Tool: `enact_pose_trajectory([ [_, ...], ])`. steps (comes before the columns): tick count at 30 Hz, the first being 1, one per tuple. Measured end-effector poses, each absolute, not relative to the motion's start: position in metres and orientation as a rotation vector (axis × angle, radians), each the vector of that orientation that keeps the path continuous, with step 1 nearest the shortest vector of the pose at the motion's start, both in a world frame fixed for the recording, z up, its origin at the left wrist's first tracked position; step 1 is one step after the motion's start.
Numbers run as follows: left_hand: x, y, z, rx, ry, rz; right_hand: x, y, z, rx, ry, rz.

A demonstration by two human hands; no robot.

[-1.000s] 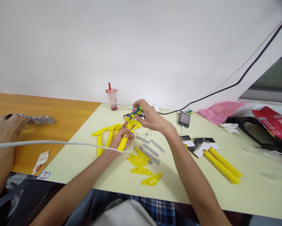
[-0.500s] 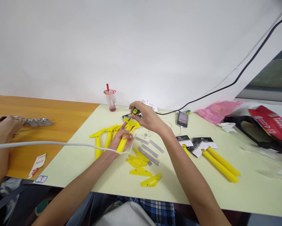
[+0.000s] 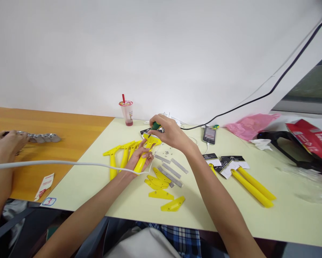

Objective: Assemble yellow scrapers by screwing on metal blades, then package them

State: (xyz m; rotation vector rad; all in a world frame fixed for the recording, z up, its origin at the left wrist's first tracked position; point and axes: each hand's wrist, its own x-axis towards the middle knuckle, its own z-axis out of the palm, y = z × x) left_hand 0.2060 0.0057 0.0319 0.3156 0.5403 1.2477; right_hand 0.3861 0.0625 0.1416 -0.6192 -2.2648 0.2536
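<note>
My left hand is closed round the handle of a yellow plastic scraper, its head tilted up toward the wall. In my right hand is a green-handled screwdriver, pointing down at the scraper's head; my fingers hide part of the handle. More yellow scrapers lie just left of my left hand. Nearer me are several loose yellow blade covers with small holes. Grey metal blades lie beside them, and tiny screws are scattered behind the blades.
A cup with a red straw stands by the wall. Rightward are a phone on a cable, carded yellow-handled tools, a pink bag and a black frame. At left, another person's hand holds metal pieces. A white cable crosses in front.
My right hand has turned slightly with the screwdriver, whose handle now shows a different side. The left hand still holds the scraper in nearly the same place. The view has shifted a little.
</note>
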Motion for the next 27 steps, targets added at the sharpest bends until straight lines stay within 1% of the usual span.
enact_pose_trajectory([
  [8,0.206,0.005,0.032,0.308,0.522,1.246,0.388,0.057,0.148,-0.646,-2.265,0.307],
  [11,0.201,0.008,0.032,0.312,0.496,1.268,0.391,0.044,0.161,-0.601,-2.233,0.341],
  [15,0.192,0.009,0.033,0.304,0.456,1.298,0.407,0.023,0.182,-0.555,-2.09,0.312],
  [20,0.178,0.001,0.033,0.429,0.407,1.266,0.439,0.016,0.196,-0.747,-2.062,0.318],
  [27,0.169,0.0,0.023,0.584,0.507,1.246,0.452,0.024,0.197,-0.985,-2.112,0.262],
])
